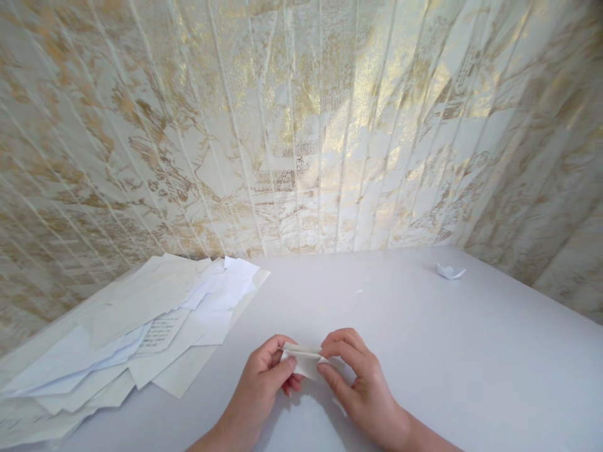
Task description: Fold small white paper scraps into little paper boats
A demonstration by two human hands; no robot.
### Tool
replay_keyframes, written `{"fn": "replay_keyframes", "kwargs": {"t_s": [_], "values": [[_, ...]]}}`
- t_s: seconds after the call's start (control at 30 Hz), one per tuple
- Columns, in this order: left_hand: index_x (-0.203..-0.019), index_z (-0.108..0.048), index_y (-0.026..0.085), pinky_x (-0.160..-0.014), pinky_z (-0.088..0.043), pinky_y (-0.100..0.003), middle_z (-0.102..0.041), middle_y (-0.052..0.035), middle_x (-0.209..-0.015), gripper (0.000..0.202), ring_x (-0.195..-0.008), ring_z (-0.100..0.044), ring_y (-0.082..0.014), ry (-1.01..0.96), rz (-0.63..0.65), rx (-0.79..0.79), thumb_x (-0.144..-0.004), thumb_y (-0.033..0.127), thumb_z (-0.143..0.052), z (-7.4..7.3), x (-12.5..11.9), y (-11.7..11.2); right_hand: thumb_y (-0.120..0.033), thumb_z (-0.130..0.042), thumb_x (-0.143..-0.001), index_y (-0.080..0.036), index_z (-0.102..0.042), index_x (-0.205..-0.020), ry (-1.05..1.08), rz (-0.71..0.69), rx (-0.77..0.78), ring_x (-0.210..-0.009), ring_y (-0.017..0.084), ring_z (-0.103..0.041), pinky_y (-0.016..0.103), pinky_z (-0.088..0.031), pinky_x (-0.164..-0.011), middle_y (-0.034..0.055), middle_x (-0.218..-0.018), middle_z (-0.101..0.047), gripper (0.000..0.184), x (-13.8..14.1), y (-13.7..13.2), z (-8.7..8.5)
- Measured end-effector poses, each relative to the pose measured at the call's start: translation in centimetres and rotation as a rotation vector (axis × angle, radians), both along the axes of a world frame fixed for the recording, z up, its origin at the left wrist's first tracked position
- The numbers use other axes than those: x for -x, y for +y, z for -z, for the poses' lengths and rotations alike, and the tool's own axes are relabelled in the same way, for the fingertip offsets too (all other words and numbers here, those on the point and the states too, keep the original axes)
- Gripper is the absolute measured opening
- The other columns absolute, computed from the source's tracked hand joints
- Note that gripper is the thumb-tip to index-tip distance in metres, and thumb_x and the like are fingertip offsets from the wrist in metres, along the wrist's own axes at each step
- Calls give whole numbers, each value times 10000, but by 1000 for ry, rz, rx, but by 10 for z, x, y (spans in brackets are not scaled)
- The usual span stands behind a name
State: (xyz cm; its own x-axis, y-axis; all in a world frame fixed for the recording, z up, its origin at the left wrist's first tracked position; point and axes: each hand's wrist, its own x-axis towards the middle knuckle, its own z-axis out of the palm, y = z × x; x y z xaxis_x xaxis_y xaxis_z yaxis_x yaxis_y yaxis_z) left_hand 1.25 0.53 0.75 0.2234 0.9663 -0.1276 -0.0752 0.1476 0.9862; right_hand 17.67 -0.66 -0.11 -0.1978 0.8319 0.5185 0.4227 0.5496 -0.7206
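A small folded piece of white paper [304,360] hangs just above the white table [424,351], near its front edge. My left hand [264,386] pinches its left end between thumb and fingers. My right hand [360,383] pinches its right end the same way. Both hands are closed on the paper, which is folded into a narrow, flat shape between them.
A loose pile of white and cream paper sheets [141,326] spreads over the table's left side. A small folded white paper boat [450,270] sits at the far right, close to the wall. Gold-patterned wallpaper [301,125] covers the walls behind and to both sides.
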Motion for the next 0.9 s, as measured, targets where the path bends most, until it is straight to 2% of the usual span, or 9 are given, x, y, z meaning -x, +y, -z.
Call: {"fn": "replay_keyframes", "kwargs": {"t_s": [0.1,0.27,0.33,0.4,0.53,0.63,0.7,0.8,0.9], "values": [[-752,-563,158,-489,-363,-202,-585,6,-545,96,-499,-511,-108,-40,-20,46,-705,241,-559,1,0,-1,-153,-476,-779,-186,-539,-743,51,-22,138,-805,161,-531,263,-430,-685,62,-922,-560,79,2,2,1],[-891,-536,165,-448,-337,-202,-588,9,-517,209,-447,-497,-108,-62,-45,83,-689,220,-532,3,0,-2,-148,-455,-767,-175,-540,-726,50,26,243,-623,129,-502,231,-399,-578,11,-688,-565,98,4,2,2],[-960,-502,169,-453,-344,-211,-591,7,-522,268,-446,-500,-115,-98,-63,107,-696,213,-497,3,1,-2,-152,-463,-753,-171,-541,-697,92,37,251,-628,130,-498,233,-393,-585,11,-679,-562,98,4,2,2],[-1002,-478,182,-488,-367,-218,-581,16,-549,318,-491,-515,-121,-145,-62,101,-684,182,-489,2,1,-3,-196,-477,-757,-168,-533,-691,189,14,342,-612,125,-493,228,-386,-560,9,-671,-560,92,5,3,2],[-1049,-465,240,-634,-417,-238,-589,5,-808,483,-710,-554,-143,-203,-7,20,-603,135,-617,4,0,-5,-374,-558,-722,-170,-477,-699,492,-85,656,-459,82,-423,190,-300,-425,-31,-570,-518,221,9,4,1],[-1176,-393,284,-770,-416,-300,-546,-24,-989,655,-875,-540,-189,-210,81,-62,-599,187,-688,5,2,-5,-436,-637,-642,-169,-456,-670,612,-129,735,-432,68,-399,185,-271,-421,-46,-538,-500,324,11,4,-1],[-1242,-340,298,-839,-390,-333,-521,-41,-1052,734,-945,-518,-207,-171,144,-146,-610,154,-686,5,5,-4,-435,-663,-618,-166,-456,-665,652,-131,756,-439,69,-405,188,-273,-428,-40,-548,-513,342,12,4,-3],[-1121,-507,267,-889,-354,-329,-515,-59,-1100,526,-1019,-484,-232,0,159,-303,-640,108,-647,4,9,-2,-413,-665,-629,-162,-466,-667,671,-133,755,-442,68,-400,190,-281,-429,-43,-552,-506,321,10,5,-3],[-764,-646,216,-800,-389,-271,-579,-52,-941,111,-896,-533,-214,218,75,-414,-680,150,-615,2,10,0,-412,-646,-659,-156,-476,-658,604,-165,709,-457,68,-397,191,-301,-438,-46,-551,-488,307,8,5,-2]]}}
